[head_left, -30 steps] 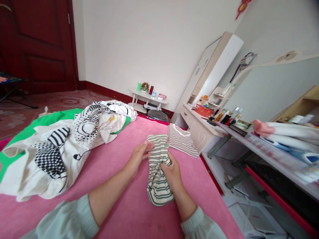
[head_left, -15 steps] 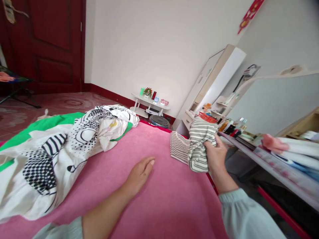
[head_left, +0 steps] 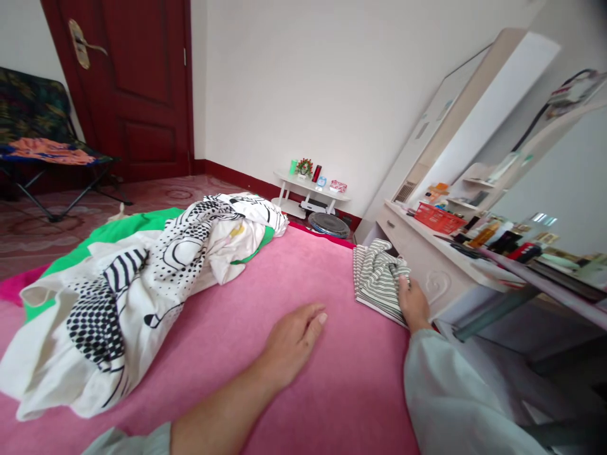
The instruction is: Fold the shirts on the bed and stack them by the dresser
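My left hand (head_left: 293,341) lies flat and open on the pink bedspread (head_left: 294,297), fingers stretched out, holding nothing. My right hand (head_left: 413,303) rests at the bed's right edge, fingers closed on a bunched green-and-white striped garment (head_left: 386,275). That garment lies on top of a folded striped garment (head_left: 363,284) at the same edge. Both forearms wear pale green sleeves.
A heap of white, black-patterned and green bedding (head_left: 142,272) covers the bed's left side. A white dresser (head_left: 427,253) with a red basket (head_left: 439,218) and bottles stands right of the bed. A small white table (head_left: 310,189), a dark red door (head_left: 137,88) and a folding chair (head_left: 42,145) stand beyond.
My right hand carried the striped garment from the bed's middle up and right, then lowered it onto the folded striped garment. My left hand let go and now lies flat.
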`<state>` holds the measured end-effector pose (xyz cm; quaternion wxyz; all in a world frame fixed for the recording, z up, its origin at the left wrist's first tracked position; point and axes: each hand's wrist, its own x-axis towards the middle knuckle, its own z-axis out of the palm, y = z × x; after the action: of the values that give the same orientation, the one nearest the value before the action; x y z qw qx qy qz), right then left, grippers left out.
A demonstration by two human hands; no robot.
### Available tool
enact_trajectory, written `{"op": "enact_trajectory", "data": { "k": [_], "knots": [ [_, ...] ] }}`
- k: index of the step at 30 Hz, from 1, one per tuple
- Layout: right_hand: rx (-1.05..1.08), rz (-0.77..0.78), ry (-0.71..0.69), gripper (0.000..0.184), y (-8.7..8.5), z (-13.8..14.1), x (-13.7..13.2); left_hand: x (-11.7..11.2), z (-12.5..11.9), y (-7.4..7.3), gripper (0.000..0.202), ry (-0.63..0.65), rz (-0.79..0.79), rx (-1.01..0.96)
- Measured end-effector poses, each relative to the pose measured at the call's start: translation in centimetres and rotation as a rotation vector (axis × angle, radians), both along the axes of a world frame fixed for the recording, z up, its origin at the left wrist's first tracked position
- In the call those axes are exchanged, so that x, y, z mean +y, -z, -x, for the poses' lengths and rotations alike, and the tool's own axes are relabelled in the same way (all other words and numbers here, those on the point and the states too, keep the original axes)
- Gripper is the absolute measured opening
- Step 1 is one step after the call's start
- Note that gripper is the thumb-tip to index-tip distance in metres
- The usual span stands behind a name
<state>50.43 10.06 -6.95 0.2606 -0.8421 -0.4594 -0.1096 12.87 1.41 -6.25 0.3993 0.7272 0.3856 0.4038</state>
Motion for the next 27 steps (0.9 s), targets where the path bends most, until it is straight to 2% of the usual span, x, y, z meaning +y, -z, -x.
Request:
{"op": "enact_trajectory", "data": {
  "k": [2,7,8,10,12,13,18,20,23,25,27],
  "knots": [
    [0.042,-0.069,0.041,0.059,-0.4,-0.5,-0.3,0.0,-0.1,0.0,0.045,-0.005,-0.009,0.006],
    [0.018,-0.285,-0.02,0.054,-3.7,-3.5,-0.5,0.1,-0.1,0.1,0.045,-0.002,-0.016,0.015],
    [0.021,-0.252,-0.006,0.054,-3.9,-3.9,-0.8,0.1,-0.2,0.1,0.045,-0.001,-0.019,0.021],
    [0.001,-0.056,0.064,0.055,-3.9,-4.1,-1.5,0.1,-0.2,0.1,0.045,-0.002,-0.025,0.041],
    [-0.093,0.155,0.147,0.055,-3.5,-3.3,-2.0,0.1,-0.2,0.0,0.045,-0.002,-0.028,0.058],
    [-0.162,0.211,0.167,0.053,-3.3,-2.6,-2.1,0.0,-0.1,-0.1,0.046,-0.002,-0.029,0.064],
    [-0.492,0.161,0.135,0.041,-3.3,1.8,-0.6,-0.1,-0.1,-0.2,0.046,-0.004,-0.028,0.092],
    [-0.541,0.173,0.162,0.04,-3.7,2.8,0.7,-0.2,-0.1,-0.2,0.045,-0.009,-0.027,0.093],
    [-0.503,0.303,0.186,0.04,-4.3,3.8,2.8,-0.2,-0.2,-0.1,0.045,-0.009,-0.025,0.095],
    [-0.484,0.365,0.126,0.042,-4.5,4.4,3.9,-0.1,-0.2,-0.1,0.044,-0.006,-0.029,0.1],
    [-0.528,0.343,-0.033,0.047,-4.5,5.1,4.5,0.0,-0.2,-0.1,0.044,-0.009,-0.028,0.105]
  ]
}}
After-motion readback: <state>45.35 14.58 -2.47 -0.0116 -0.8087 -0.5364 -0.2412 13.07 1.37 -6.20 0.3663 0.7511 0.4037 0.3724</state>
